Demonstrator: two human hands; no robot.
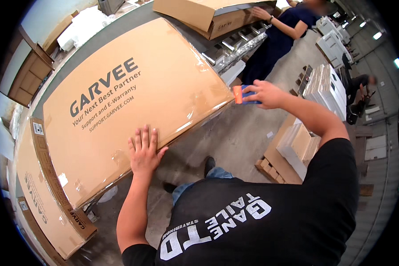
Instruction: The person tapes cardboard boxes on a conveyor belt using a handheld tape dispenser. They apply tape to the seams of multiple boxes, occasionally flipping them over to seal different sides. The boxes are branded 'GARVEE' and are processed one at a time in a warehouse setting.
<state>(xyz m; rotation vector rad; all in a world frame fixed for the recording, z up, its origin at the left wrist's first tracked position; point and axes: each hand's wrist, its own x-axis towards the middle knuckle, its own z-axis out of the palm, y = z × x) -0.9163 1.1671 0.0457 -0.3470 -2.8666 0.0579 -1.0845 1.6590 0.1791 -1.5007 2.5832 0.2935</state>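
Left hand (143, 152) spread flat, pressing the large flat carton (128, 102) near its front edge on the surface to steady it; right hand (264, 94) clamped around blue-and-orange tape dispenser (245, 95) at the carton's right corner.

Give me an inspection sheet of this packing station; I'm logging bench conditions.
Surface: grey bench, mostly covered.
Job's things: large flat cardboard box, clear tape on its edges; orange-and-blue tape tool at its right corner.
Clutter: second flat box alongside.
Hands: left hand flat on the box; right hand grips the tape tool.
Cables: nothing seen.
Surroundings: co-worker's arm on an open box; stacked goods on the floor.
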